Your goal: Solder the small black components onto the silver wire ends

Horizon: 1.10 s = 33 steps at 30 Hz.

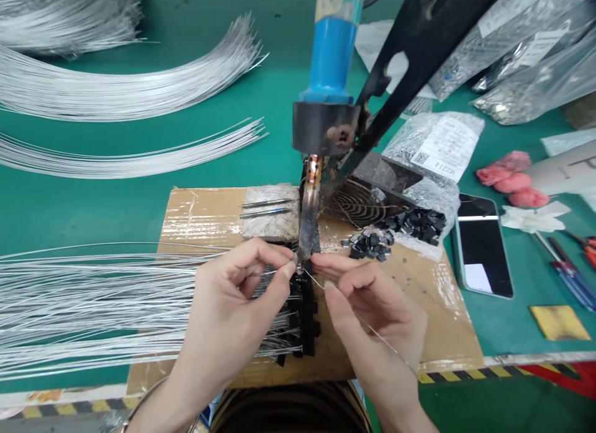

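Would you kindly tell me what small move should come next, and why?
I'd probably feed the thin wire in the right hand slightly toward the soldering iron's tip: its end sits close by, and the left hand pinches a small piece there.

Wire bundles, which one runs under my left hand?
The front bundle, its wires spread loose and passing under your left hand; the three back bundles lie farther off, apart from it.
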Motion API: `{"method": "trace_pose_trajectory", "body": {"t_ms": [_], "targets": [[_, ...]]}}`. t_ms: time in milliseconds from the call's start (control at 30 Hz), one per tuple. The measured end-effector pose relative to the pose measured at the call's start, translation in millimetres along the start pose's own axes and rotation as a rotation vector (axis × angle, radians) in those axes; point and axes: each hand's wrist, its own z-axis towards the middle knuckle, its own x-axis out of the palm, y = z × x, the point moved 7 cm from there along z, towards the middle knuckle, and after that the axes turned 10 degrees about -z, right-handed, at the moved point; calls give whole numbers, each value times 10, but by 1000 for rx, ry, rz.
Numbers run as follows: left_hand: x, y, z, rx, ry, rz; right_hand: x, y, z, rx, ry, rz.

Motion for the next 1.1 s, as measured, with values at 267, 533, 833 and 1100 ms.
{"method": "trace_pose_trajectory", "body": {"t_ms": [267, 533, 833, 1100], "targets": [[-13, -14, -12, 9, -6, -5, 9, 28, -8, -14, 5, -22], [-26, -33, -17, 44, -20, -15, 15, 30, -6, -36, 6, -31], [-17, 3, -12, 38, 1, 8, 16, 11, -8, -46, 11, -28], [-12, -32, -19, 63, 0, -4, 20, 21, -10, -65, 11, -48]]}}
